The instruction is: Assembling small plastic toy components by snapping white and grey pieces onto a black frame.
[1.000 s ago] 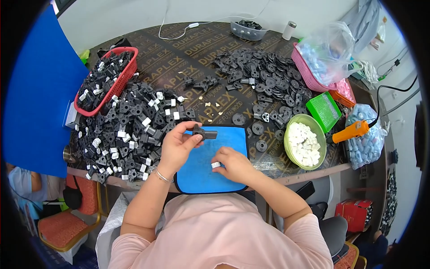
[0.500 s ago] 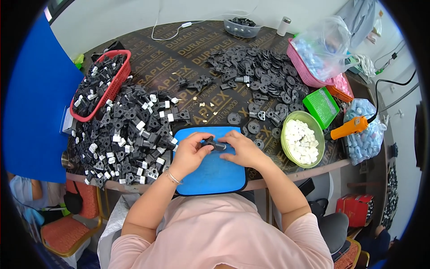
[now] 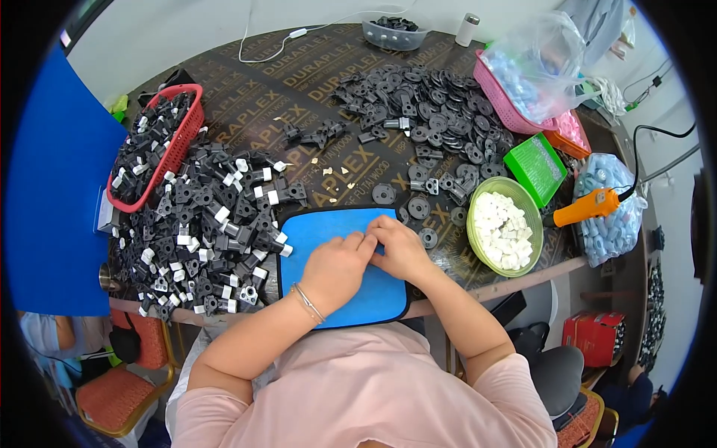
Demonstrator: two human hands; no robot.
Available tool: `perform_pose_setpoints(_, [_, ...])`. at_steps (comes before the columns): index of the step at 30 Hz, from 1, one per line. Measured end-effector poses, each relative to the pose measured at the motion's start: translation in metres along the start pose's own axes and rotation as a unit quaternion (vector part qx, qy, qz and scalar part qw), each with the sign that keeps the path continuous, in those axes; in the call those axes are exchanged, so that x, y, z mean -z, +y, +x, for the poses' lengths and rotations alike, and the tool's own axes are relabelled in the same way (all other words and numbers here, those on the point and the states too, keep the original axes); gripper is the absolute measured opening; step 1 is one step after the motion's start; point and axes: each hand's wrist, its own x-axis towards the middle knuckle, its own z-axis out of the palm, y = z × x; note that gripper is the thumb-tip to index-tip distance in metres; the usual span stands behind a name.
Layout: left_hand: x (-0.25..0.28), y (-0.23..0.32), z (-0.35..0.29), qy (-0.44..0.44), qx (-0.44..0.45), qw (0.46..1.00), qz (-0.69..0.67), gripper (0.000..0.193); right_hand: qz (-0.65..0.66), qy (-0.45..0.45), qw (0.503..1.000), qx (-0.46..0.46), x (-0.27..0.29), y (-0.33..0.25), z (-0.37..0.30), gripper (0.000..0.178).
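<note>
Over the blue mat (image 3: 351, 299) with a black edge, my two hands are brought together. The left hand (image 3: 337, 270) is closed, its back turned up and its fingers against those of the right. My right hand (image 3: 399, 248) is also closed, its fingers bent in at the left fingertips. The black plastic part seen earlier in my left hand is hidden behind the fingers. Left of the mat lies a heap of black plastic parts with white caps (image 3: 216, 231). Loose round black discs (image 3: 384, 194) lie beyond the mat's far edge.
A red basket (image 3: 178, 145) of capped parts stands far left. A large pile of black discs (image 3: 441, 116) covers the far middle. On the right are a bowl (image 3: 476, 250) of white caps, a green tray (image 3: 534, 168), an orange tool (image 3: 586, 209) with a cord, and a bag of blue pieces (image 3: 605, 243).
My hands have closed together over the black part, which is now out of sight. The left hand has moved right and turned its back up. The whole view has shifted slightly.
</note>
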Motion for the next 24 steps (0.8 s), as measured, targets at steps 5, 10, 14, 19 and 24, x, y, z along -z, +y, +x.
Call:
perform_pose_setpoints(5, [-0.016,0.023,-0.001,-0.020,-0.015,0.997,0.073,0.021,0.015,-0.016,1.000,0.012,-0.002,0.006,0.001,0.024])
perform_pose_setpoints(10, [-0.015,-0.012,0.013,-0.023,0.009,0.993,-0.119,0.013,0.008,0.000,1.000,-0.007,-0.001,0.001,0.001,0.017])
perform_pose_setpoints(14, [-0.018,0.014,0.006,-0.033,-0.011,0.999,0.035,0.022,0.009,0.027,0.999,0.029,-0.005,0.010,0.002,0.019])
perform_pose_setpoints(19, [-0.014,0.002,0.004,-0.005,0.006,0.999,-0.031,0.025,-0.017,0.006,1.000,0.018,-0.003,0.003,0.002,0.022])
perform_pose_setpoints(24, [-0.009,-0.008,-0.004,-0.008,0.050,0.996,-0.080,0.024,0.007,-0.192,0.981,0.029,0.035,-0.003,0.036,0.034])
